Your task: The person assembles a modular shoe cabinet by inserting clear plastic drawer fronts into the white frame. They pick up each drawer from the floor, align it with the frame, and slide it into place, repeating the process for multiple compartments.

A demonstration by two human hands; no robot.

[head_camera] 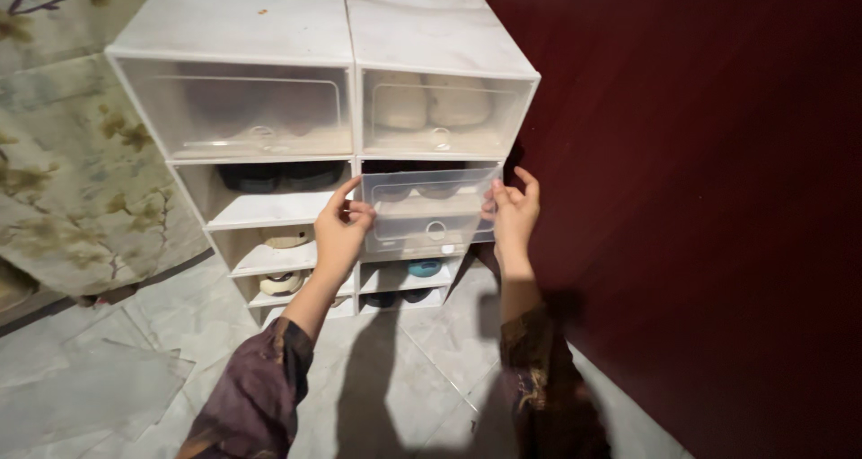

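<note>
I hold a clear door panel [429, 212] by its side edges, left hand [339, 234] and right hand [514, 215] both gripping it, in front of the second box down in the right column of the white shoe-box stack [269, 28]. It is not seated, I judge. Top boxes have doors; several lower left ones stand open.

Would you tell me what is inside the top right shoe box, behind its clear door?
Inside the top right box, a pale pair of shoes shows through the clear door. The frosted plastic blurs their details, and the back of the box stays hidden.
</note>
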